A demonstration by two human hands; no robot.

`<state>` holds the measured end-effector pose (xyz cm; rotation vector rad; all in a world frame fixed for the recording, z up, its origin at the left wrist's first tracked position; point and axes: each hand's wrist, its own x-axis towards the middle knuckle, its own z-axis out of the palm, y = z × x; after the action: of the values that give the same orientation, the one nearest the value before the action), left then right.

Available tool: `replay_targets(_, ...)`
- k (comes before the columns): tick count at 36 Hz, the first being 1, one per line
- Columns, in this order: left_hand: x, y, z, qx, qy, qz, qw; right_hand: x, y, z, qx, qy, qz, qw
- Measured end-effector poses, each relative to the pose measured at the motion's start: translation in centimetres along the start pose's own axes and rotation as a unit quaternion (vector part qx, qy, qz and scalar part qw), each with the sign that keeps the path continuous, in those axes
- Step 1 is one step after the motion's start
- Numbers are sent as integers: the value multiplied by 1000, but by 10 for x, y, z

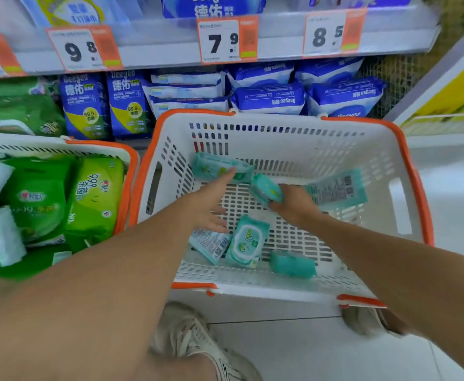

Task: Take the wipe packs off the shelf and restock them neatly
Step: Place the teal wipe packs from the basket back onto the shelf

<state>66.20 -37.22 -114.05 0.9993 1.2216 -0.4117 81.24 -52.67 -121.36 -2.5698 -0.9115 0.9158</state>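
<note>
The scene is lit brightly and evenly, with no hard shadows cast. The pale floor (451,193) at the right is washed out almost to white. Strong wide-angle distortion is seen: the shelf edge (170,52) is bowed and the forearms are stretched towards the lower corners. Motion blur is spread over the frame, so the small print on the price tags (220,41) cannot be read.

Head cam, looking fwd/down, close over basket (407,171).
</note>
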Motion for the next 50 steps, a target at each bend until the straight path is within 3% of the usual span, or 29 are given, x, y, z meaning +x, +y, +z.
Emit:
replay_targets(3,3,8,8,-93,-3,3,996,-31,-24,6,27,11,-153,988)
replay_targets(5,6,6,12,-24,63,32,997,-42,-36,-2,44,-59,-228,971)
replay_targets(7,15,-1,13,13,136,60,989,-40,-37,-20,76,-105,-195,972)
replay_targets(8,19,-4,13,12,148,67,987,-35,-31,-29,79,-75,-168,980)
replay_targets(9,20,-6,13,10,152,77,985,-26,-21,-39,45,-21,-142,989)
replay_targets(11,21,-9,14,11,136,92,986,-9,10,-59,-149,57,-81,984)
replay_targets(13,29,-12,13,17,115,111,987,-1,49,-71,-332,59,-28,941)
replay_targets(15,26,-12,14,15,101,122,987,-2,79,-73,-443,40,-20,896)
replay_targets(17,16,-11,15,21,97,128,987,-6,92,-69,-504,18,-32,863)
replay_targets(18,14,-11,13,21,98,131,986,-7,89,-67,-501,9,-33,865)
replay_targets(20,10,-11,9,18,96,141,985,-7,68,-71,-408,3,8,913)
replay_targets(22,3,-5,5,3,98,150,984,-13,36,-87,-180,-32,65,981)
replay_targets(23,-3,1,3,-6,98,155,983,-16,20,-97,-28,-80,92,992)
replay_targets(24,-10,9,2,-12,94,161,982,-21,6,-108,128,-133,114,976)
replay_targets(25,-22,19,1,-9,88,171,981,-30,-7,-122,273,-185,122,936)
replay_targets(27,-51,43,-2,2,72,204,976,-53,-31,-157,441,-263,95,853)
replay_targets(30,-110,83,-9,17,40,268,962,-91,-64,-208,486,-302,39,819)
replay_targets(35,-214,131,-21,67,12,423,904,-149,-101,-266,479,-216,-40,850)
replay_targets(38,-258,139,-21,42,28,504,862,-177,-120,-283,535,-174,-87,822)
replay_targets(42,-280,134,-20,-65,37,555,829,-194,-156,-299,597,-118,-156,778)
replay_targets(50,-300,176,-9,-142,63,640,752,-192,-190,-333,562,-40,-209,799)
